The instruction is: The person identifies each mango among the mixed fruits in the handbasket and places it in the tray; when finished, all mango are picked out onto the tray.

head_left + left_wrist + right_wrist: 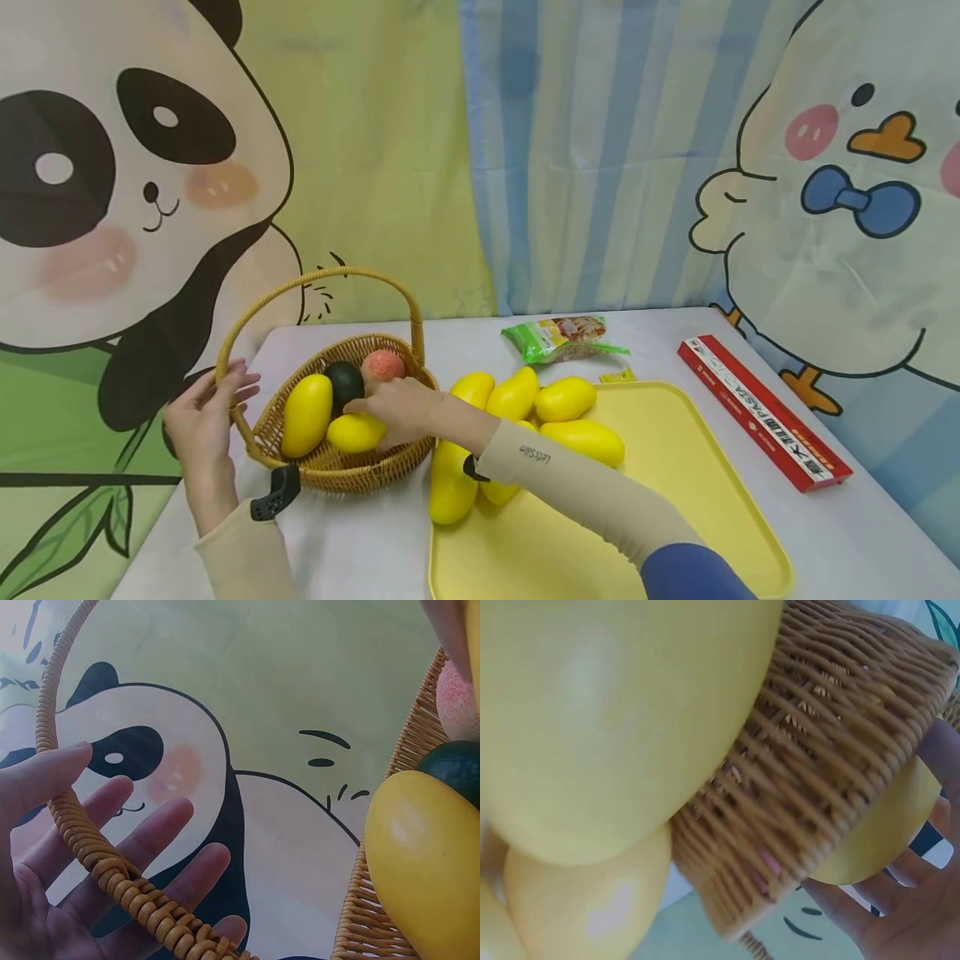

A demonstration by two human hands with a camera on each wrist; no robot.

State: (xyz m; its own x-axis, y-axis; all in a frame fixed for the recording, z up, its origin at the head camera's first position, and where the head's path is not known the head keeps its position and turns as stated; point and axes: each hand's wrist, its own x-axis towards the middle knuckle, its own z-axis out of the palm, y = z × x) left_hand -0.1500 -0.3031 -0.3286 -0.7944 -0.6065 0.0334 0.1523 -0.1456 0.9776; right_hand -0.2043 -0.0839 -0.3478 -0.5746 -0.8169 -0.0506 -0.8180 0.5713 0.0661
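A wicker basket [375, 479] with a tall handle [154, 907] stands on the table's left. My left hand [210, 408] is at the handle's near side, the thumb in front of it and the loosely spread fingers behind. Inside the basket, my right hand [408, 408] holds a yellow mango [356, 433]; in the right wrist view the fingers curve round the mango [889, 829] at the basket rim. Another mango [307, 415], a dark green avocado-like fruit [344, 385] and a pink speckled round fruit [382, 366] lie beside it.
Several mangoes [581, 442] are heaped at the left end of a yellow tray [660, 517], right of the basket. Behind the tray lie a green food packet [566, 337] and a small yellow packet [617, 377]. A long red pasta box [765, 412] lies at the right.
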